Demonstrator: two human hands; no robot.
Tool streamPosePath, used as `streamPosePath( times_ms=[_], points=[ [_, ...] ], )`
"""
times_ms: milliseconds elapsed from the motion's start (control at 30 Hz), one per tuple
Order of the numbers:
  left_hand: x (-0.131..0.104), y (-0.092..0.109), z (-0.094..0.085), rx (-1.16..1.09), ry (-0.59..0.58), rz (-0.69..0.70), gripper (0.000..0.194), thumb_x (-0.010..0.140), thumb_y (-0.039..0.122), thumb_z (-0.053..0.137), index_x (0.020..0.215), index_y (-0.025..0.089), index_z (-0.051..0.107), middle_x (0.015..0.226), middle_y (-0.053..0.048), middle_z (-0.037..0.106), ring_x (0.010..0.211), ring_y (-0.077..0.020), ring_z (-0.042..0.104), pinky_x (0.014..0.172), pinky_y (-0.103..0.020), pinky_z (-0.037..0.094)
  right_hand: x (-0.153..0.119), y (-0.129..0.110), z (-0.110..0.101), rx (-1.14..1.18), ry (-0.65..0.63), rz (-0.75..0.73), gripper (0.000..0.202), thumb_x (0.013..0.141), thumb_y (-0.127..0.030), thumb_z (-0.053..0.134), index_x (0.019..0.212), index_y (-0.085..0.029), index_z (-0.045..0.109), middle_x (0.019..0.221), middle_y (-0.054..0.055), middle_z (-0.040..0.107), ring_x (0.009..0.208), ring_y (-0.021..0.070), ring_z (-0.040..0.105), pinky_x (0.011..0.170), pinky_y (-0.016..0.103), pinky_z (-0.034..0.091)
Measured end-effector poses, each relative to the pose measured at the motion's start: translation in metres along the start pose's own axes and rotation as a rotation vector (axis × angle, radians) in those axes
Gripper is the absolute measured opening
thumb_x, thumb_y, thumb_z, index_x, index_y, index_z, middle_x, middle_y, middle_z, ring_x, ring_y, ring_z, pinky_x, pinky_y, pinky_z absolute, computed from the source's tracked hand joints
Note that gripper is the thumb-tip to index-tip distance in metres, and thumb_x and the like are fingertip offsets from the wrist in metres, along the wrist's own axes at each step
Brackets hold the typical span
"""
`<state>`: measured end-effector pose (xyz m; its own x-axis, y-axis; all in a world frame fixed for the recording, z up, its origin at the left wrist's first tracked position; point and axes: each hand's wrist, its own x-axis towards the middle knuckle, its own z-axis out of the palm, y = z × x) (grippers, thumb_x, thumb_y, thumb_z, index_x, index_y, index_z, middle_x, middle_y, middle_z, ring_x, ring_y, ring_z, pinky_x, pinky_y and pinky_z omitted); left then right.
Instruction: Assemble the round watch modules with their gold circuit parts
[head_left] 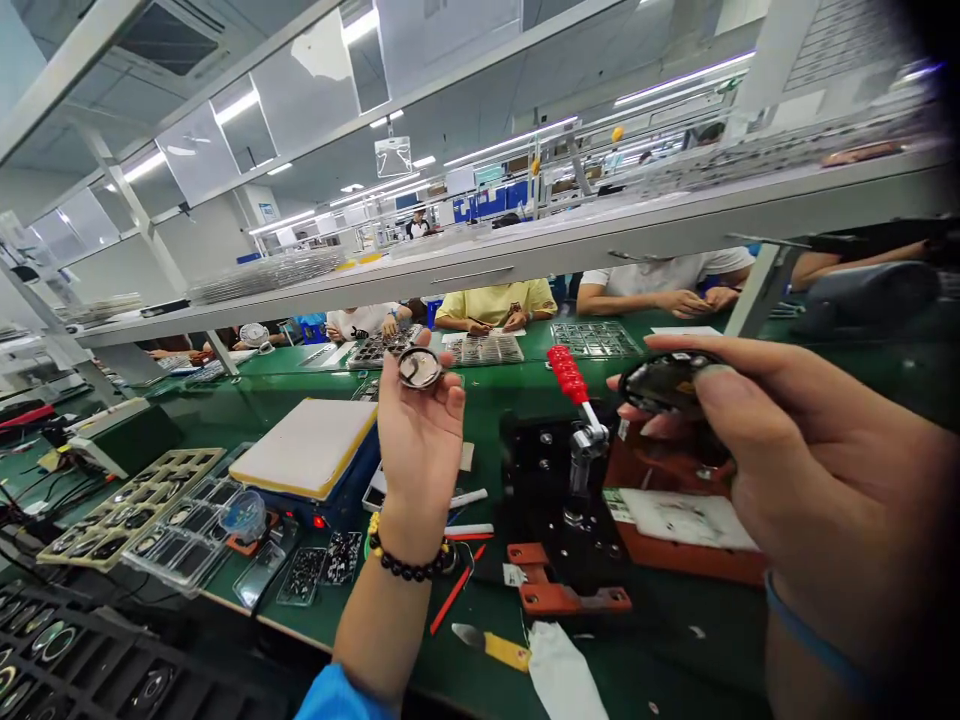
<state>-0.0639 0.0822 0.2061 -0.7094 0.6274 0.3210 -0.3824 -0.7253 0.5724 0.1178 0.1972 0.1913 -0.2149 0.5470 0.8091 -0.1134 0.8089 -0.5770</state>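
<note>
My left hand is raised over the bench, palm up, its fingers closed round a small round metal-rimmed part with a pale inside and a dark curved piece. At the right, close to the camera, my right hand pinches a dark, round, glossy part between thumb and fingers. The two parts are apart. Between and below the hands stands a black toggle-clamp fixture with a red handle. An orange-brown block lies under my right hand, with a whitish packet on it.
A white-topped blue box stands left of my left arm, beside parts trays. In front lie an orange bracket, a yellow-handled blade and a white cloth. A shelf spans above; people sit across the bench.
</note>
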Motion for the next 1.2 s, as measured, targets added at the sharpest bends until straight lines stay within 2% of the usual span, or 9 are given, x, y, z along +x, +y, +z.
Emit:
streamPosePath(
  times_ms=[100,233,333,467,600,733,900,1000,1200],
  points=[
    [0.011,0.004,-0.008,-0.101,0.006,-0.144,0.042,0.110,0.032,0.029,0.102,0.011,0.064,0.086,-0.006,0.057,0.072,-0.0056,0.057,0.063,-0.009,0.054,0.006,0.004,0.004,0.006,0.014,0.034,0.031,0.103,-0.043,0.058,0.123,-0.027,0.076,0.080,0.003,0.071,0.069,0.0153,0.070,0.056,0.024,0.053],
    [0.024,-0.001,-0.016,-0.128,0.023,-0.187,0.039,0.103,0.018,0.022,0.095,0.009,0.059,0.089,-0.009,0.056,0.074,-0.0074,0.055,0.055,-0.008,0.049,0.011,0.011,0.012,-0.014,0.010,-0.017,0.029,0.103,-0.034,0.056,0.121,-0.020,0.075,0.080,0.002,0.071,0.068,0.0119,0.068,0.058,0.022,0.051],
    [0.030,-0.003,-0.017,-0.126,-0.014,-0.178,0.036,0.101,0.021,0.025,0.092,0.011,0.059,0.083,-0.006,0.054,0.063,-0.0067,0.051,0.045,-0.008,0.039,0.013,0.015,0.016,-0.051,-0.021,-0.036,0.030,0.104,-0.033,0.056,0.122,-0.019,0.074,0.073,0.000,0.066,0.059,0.0094,0.059,0.054,0.022,0.045],
    [0.026,-0.007,-0.012,0.119,-0.233,-0.097,0.033,0.100,0.038,0.042,0.086,0.015,0.062,0.063,0.002,0.045,0.041,-0.0053,0.033,0.035,-0.016,0.024,0.016,0.016,0.020,-0.036,-0.092,-0.031,0.031,0.104,-0.033,0.052,0.121,-0.019,0.074,0.075,0.000,0.065,0.061,0.0100,0.057,0.059,0.023,0.046],
    [0.015,-0.016,-0.009,0.548,-0.261,0.075,0.031,0.091,0.046,0.074,0.101,0.017,0.067,0.065,0.004,0.051,0.047,-0.0046,0.041,0.043,-0.015,0.030,0.019,0.018,0.024,0.042,-0.194,-0.011,0.031,0.105,-0.032,0.049,0.122,-0.020,0.072,0.084,-0.001,0.069,0.062,0.0091,0.055,0.061,0.023,0.044],
    [0.007,-0.023,-0.006,0.837,-0.316,0.094,0.035,0.086,0.044,0.082,0.107,0.019,0.070,0.070,0.004,0.055,0.056,-0.0051,0.046,0.050,-0.015,0.035,0.019,0.021,0.026,0.048,-0.273,-0.007,0.034,0.107,-0.037,0.046,0.129,-0.023,0.068,0.094,0.000,0.074,0.061,0.0090,0.054,0.062,0.024,0.043],
    [0.004,-0.027,-0.003,0.930,-0.316,0.133,0.029,0.084,0.043,0.083,0.098,0.019,0.073,0.075,0.003,0.059,0.061,-0.0066,0.049,0.057,-0.017,0.039,0.018,0.021,0.026,0.044,-0.302,-0.072,0.033,0.108,-0.036,0.047,0.131,-0.025,0.068,0.111,0.002,0.076,0.091,0.0148,0.069,0.081,0.025,0.050],
    [0.003,-0.028,-0.003,0.922,-0.284,0.171,0.029,0.085,0.044,0.082,0.094,0.019,0.072,0.071,0.003,0.058,0.058,-0.0072,0.049,0.056,-0.018,0.038,0.018,0.019,0.026,0.054,-0.325,-0.080,0.032,0.107,-0.035,0.047,0.130,-0.025,0.068,0.116,0.002,0.075,0.084,0.0132,0.068,0.078,0.025,0.050],
    [-0.001,-0.032,-0.003,0.912,-0.263,0.168,0.032,0.083,0.044,0.084,0.095,0.018,0.070,0.072,0.003,0.061,0.057,-0.0074,0.051,0.055,-0.018,0.040,0.018,0.016,0.025,0.049,-0.373,-0.086,0.033,0.107,-0.033,0.047,0.129,-0.021,0.068,0.100,0.002,0.075,0.076,0.0120,0.064,0.073,0.025,0.047]
  ],
)
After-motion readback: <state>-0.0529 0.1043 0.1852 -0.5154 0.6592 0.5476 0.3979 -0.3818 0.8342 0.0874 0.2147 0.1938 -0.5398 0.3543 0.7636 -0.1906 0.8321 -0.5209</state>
